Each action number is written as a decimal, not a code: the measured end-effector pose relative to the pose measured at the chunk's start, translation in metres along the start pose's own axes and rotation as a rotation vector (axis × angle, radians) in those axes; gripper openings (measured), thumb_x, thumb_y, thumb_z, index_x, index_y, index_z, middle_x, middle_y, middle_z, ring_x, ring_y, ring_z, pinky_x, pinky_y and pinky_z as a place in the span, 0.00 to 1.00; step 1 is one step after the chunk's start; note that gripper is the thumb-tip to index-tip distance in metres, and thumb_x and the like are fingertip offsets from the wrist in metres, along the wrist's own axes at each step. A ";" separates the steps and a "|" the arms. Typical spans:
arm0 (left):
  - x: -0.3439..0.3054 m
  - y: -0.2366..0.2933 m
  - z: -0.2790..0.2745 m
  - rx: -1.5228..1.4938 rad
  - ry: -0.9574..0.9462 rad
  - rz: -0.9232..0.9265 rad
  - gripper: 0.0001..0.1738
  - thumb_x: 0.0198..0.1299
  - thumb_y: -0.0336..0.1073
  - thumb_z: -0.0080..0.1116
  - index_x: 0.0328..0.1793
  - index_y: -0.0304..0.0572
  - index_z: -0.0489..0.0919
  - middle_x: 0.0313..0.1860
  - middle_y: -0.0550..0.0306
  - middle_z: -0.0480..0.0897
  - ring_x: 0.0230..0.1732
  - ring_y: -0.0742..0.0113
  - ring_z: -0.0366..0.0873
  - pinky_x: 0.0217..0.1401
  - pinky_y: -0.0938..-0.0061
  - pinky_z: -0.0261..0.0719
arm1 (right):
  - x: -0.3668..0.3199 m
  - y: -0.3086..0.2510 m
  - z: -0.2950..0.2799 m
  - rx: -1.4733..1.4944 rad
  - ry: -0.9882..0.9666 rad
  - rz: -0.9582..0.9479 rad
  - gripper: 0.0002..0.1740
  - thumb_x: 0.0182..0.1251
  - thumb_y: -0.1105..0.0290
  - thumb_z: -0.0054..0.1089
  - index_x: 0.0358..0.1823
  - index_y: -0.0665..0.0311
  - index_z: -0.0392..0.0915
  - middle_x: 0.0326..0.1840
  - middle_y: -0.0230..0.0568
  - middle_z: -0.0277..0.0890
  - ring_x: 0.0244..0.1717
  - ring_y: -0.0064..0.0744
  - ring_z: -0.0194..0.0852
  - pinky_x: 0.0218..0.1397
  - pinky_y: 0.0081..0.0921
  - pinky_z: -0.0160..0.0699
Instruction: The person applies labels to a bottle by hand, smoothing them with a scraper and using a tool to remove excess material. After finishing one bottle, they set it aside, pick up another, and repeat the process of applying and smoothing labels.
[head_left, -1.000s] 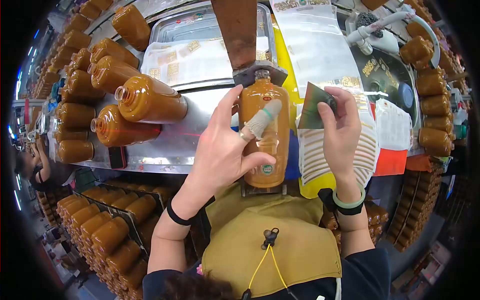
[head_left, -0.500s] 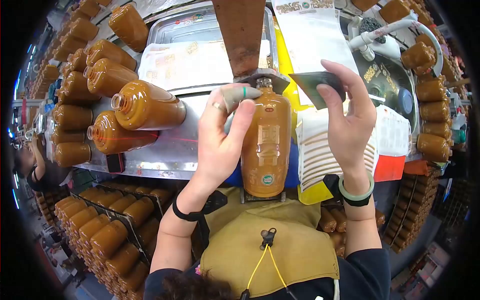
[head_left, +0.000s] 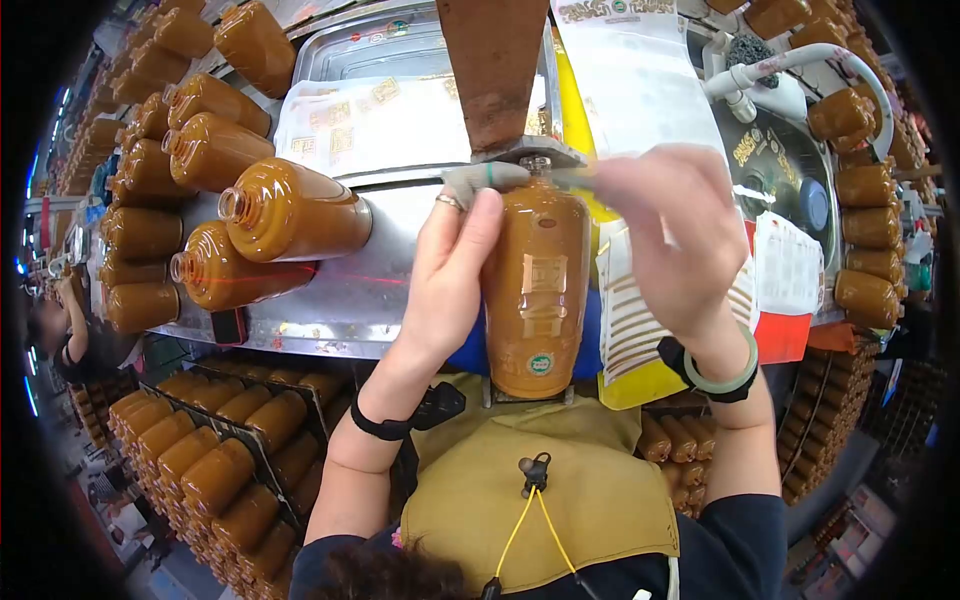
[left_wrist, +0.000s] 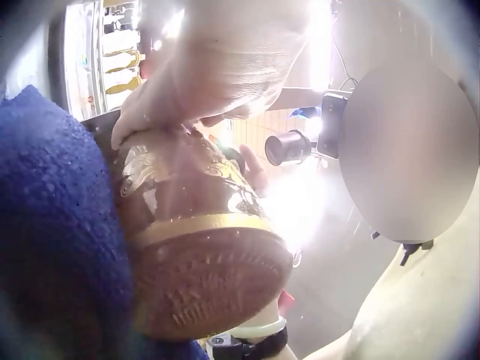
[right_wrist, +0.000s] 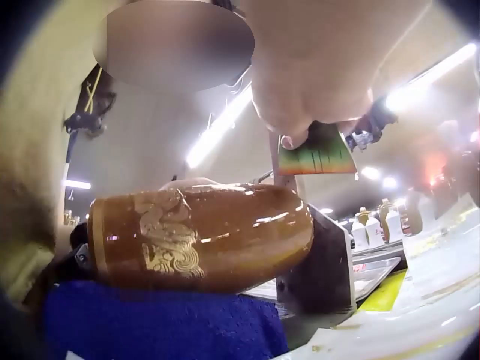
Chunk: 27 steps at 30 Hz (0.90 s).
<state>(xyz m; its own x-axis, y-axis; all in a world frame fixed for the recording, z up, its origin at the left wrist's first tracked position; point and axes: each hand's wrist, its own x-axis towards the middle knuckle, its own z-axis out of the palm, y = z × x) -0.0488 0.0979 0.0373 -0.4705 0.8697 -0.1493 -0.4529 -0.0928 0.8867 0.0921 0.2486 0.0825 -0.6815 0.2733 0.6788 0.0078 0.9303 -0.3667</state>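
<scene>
The right hand [head_left: 688, 238] pinches a scraper [right_wrist: 319, 154]; the left hand's [head_left: 445, 270] grip is unclear. The bottle [head_left: 540, 290] looks slippery, best held by its shoulders.

Bottle [head_left: 540, 330] btwn btls [head_left: 298, 212] L, sheets [head_left: 622, 300] R

Head view: from above, facing forward and down, wide; bottle [head_left: 540, 300] mid-frame, left hand [head_left: 450, 265] and right hand [head_left: 690, 240] either side, bench [head_left: 390, 290] beyond. Left wrist: close in, faces the bottle's base, angled up; left hand across the top. Right wrist: close, low, sees the bottle side-on, base at left, ceiling lights [right_wrist: 221, 127] behind; right hand along the top. All three share the bottle; both wrist views share the blue pad [right_wrist: 165, 322].
</scene>
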 end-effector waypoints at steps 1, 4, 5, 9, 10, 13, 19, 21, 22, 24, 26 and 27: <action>-0.001 0.001 -0.001 -0.003 -0.007 0.030 0.24 0.86 0.46 0.40 0.70 0.35 0.75 0.68 0.50 0.78 0.69 0.65 0.74 0.76 0.66 0.68 | -0.003 0.000 -0.002 -0.096 -0.085 -0.239 0.17 0.54 0.78 0.70 0.47 0.57 0.89 0.48 0.32 0.87 0.41 0.30 0.84 0.44 0.29 0.81; -0.005 -0.003 -0.007 0.020 0.129 0.198 0.30 0.86 0.51 0.35 0.73 0.31 0.72 0.70 0.45 0.77 0.73 0.58 0.72 0.81 0.58 0.63 | -0.023 -0.046 0.004 0.288 -0.265 -0.391 0.14 0.51 0.68 0.66 0.41 0.56 0.87 0.34 0.28 0.77 0.37 0.29 0.77 0.44 0.31 0.82; -0.008 0.001 -0.006 0.030 0.158 0.185 0.35 0.86 0.55 0.31 0.75 0.27 0.68 0.71 0.40 0.76 0.76 0.52 0.70 0.84 0.53 0.60 | -0.021 -0.052 0.005 0.235 -0.314 -0.357 0.13 0.51 0.68 0.65 0.41 0.56 0.86 0.33 0.29 0.74 0.37 0.29 0.76 0.45 0.31 0.81; -0.016 0.001 -0.004 0.070 0.226 0.184 0.40 0.84 0.62 0.30 0.76 0.28 0.67 0.71 0.41 0.75 0.75 0.53 0.71 0.82 0.54 0.62 | 0.019 -0.013 0.026 -0.103 -0.219 -0.204 0.08 0.52 0.66 0.64 0.35 0.55 0.78 0.32 0.29 0.70 0.39 0.33 0.73 0.44 0.29 0.74; -0.020 0.000 -0.006 0.070 0.224 0.186 0.40 0.84 0.62 0.30 0.76 0.28 0.67 0.71 0.41 0.75 0.75 0.53 0.71 0.82 0.54 0.62 | 0.026 -0.005 0.022 -0.105 -0.218 -0.206 0.08 0.52 0.66 0.64 0.35 0.55 0.78 0.32 0.29 0.70 0.39 0.33 0.73 0.44 0.29 0.74; -0.029 -0.005 -0.014 0.091 0.235 0.194 0.41 0.84 0.64 0.26 0.76 0.32 0.68 0.71 0.40 0.75 0.76 0.50 0.69 0.83 0.53 0.60 | 0.013 -0.006 0.019 -0.205 -0.159 -0.461 0.19 0.51 0.66 0.70 0.48 0.52 0.86 0.44 0.24 0.83 0.36 0.29 0.70 0.45 0.31 0.72; -0.043 -0.013 -0.016 0.109 0.219 0.130 0.41 0.83 0.65 0.29 0.74 0.31 0.69 0.71 0.43 0.75 0.73 0.52 0.73 0.79 0.55 0.65 | -0.016 -0.035 0.016 0.080 -0.272 -0.328 0.14 0.59 0.66 0.69 0.47 0.57 0.86 0.45 0.26 0.86 0.34 0.29 0.73 0.39 0.31 0.71; -0.046 -0.016 -0.014 0.116 0.185 0.138 0.41 0.83 0.65 0.29 0.75 0.31 0.68 0.72 0.42 0.74 0.72 0.52 0.73 0.79 0.55 0.67 | 0.000 -0.001 0.017 -0.025 -0.066 -0.249 0.12 0.62 0.65 0.68 0.47 0.54 0.85 0.41 0.29 0.84 0.36 0.31 0.79 0.43 0.34 0.75; -0.048 -0.018 -0.013 0.117 0.182 0.139 0.41 0.83 0.65 0.29 0.75 0.31 0.68 0.72 0.42 0.74 0.72 0.52 0.73 0.79 0.55 0.67 | 0.005 0.007 0.009 -0.136 0.001 -0.280 0.12 0.62 0.66 0.70 0.47 0.53 0.86 0.45 0.28 0.87 0.36 0.30 0.79 0.43 0.34 0.76; -0.054 -0.020 -0.012 0.140 0.170 0.161 0.45 0.82 0.67 0.27 0.77 0.30 0.69 0.71 0.43 0.75 0.75 0.53 0.69 0.80 0.55 0.63 | -0.026 0.001 0.019 -0.082 -0.012 -0.323 0.12 0.61 0.68 0.70 0.47 0.53 0.87 0.46 0.27 0.87 0.37 0.29 0.80 0.43 0.32 0.77; -0.061 -0.019 -0.010 0.184 0.166 0.160 0.46 0.82 0.68 0.27 0.78 0.29 0.67 0.71 0.42 0.75 0.75 0.53 0.70 0.80 0.55 0.63 | -0.053 -0.024 0.012 0.069 -0.055 -0.406 0.11 0.61 0.73 0.68 0.45 0.53 0.89 0.50 0.28 0.88 0.42 0.29 0.84 0.44 0.28 0.81; -0.062 -0.019 -0.009 0.223 0.164 0.157 0.47 0.81 0.69 0.27 0.80 0.29 0.66 0.72 0.42 0.75 0.75 0.53 0.70 0.80 0.55 0.63 | -0.058 -0.037 0.000 0.142 -0.113 -0.369 0.11 0.61 0.74 0.67 0.45 0.54 0.89 0.50 0.30 0.88 0.44 0.29 0.85 0.45 0.28 0.82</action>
<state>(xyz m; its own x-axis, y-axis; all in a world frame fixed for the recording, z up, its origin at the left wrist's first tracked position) -0.0182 0.0416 0.0257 -0.6454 0.7618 -0.0555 -0.1965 -0.0954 0.9759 0.1311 0.1984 0.0564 -0.6957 -0.1085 0.7101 -0.3480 0.9157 -0.2010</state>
